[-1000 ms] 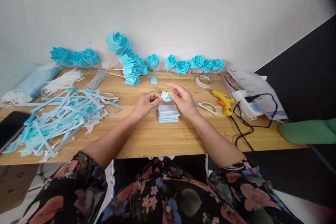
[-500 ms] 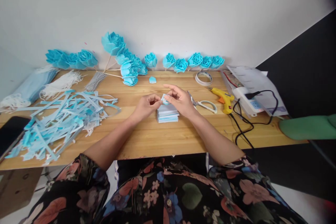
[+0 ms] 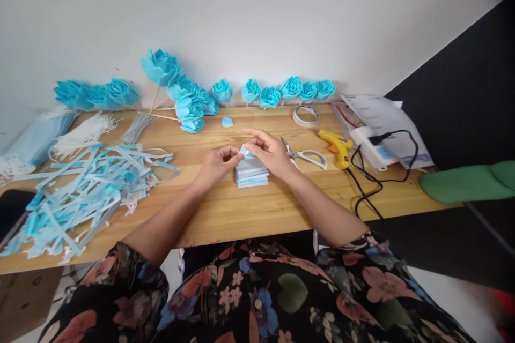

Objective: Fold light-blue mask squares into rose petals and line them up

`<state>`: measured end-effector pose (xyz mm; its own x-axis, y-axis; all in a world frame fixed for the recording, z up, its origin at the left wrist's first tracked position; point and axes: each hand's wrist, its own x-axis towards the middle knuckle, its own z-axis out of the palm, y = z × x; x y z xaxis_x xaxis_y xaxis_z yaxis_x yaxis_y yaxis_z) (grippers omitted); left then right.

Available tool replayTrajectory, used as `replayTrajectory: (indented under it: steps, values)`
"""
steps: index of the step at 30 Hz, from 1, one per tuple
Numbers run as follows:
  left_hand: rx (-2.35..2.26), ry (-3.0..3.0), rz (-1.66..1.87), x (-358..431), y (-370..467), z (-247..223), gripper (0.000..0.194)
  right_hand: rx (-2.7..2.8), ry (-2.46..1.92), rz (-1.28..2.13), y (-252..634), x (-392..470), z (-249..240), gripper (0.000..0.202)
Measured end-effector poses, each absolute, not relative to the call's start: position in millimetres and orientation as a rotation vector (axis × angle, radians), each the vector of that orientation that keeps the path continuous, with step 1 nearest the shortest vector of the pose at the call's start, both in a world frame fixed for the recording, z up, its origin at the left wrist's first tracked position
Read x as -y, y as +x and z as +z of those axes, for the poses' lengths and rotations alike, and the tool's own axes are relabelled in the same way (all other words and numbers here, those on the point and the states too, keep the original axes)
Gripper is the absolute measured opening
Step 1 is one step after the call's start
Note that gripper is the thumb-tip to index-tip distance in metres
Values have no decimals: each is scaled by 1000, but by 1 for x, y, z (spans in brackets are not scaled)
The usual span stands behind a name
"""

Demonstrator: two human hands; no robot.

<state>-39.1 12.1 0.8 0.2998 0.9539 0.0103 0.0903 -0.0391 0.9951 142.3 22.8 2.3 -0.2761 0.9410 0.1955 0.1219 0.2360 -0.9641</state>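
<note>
My left hand and my right hand meet over the middle of the wooden table, both pinching one small light-blue fabric piece. My left thumb and forefinger close on its left edge. Right thumb and fingers hold its other side, with the right forefinger raised. Directly beneath lies a stack of pale-blue fabric pieces. Beyond the hands, a single blue petal-shaped piece lies flat. White-handled scissors rest just right of my right hand, their blades partly beside it.
Blue fabric flowers line the wall. At left lie cut strips, white ear loops, grey wires, face masks and a phone. Rightward are a tape roll, yellow glue gun and power strip.
The whole view has shifted slightly, so things appear a little further left. Both hands keep hold of the small fabric piece above the stack, its angle slightly altered.
</note>
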Motion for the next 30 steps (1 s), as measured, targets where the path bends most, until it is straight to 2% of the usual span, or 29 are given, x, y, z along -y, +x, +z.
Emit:
replayTrajectory:
  steps: [3, 11, 19, 27, 30]
  values:
    - [-1040, 1461, 970, -13, -39, 0, 30, 1666, -983, 1164, 142, -21, 3, 51]
    - [-1065, 1615, 968, -12, -40, -3, 25, 1746, -1015, 1045, 142, -20, 6, 39]
    - [-1070, 1615, 956, -12, -40, -2, 21, 1694, -1007, 1039, 144, -21, 3, 37]
    - [-1082, 1598, 980, -13, -40, -5, 24, 1745, -970, 1137, 145, -23, 3, 56]
    - [-1063, 1627, 972, -13, -40, -5, 27, 1768, -1004, 1093, 144, -22, 2, 51]
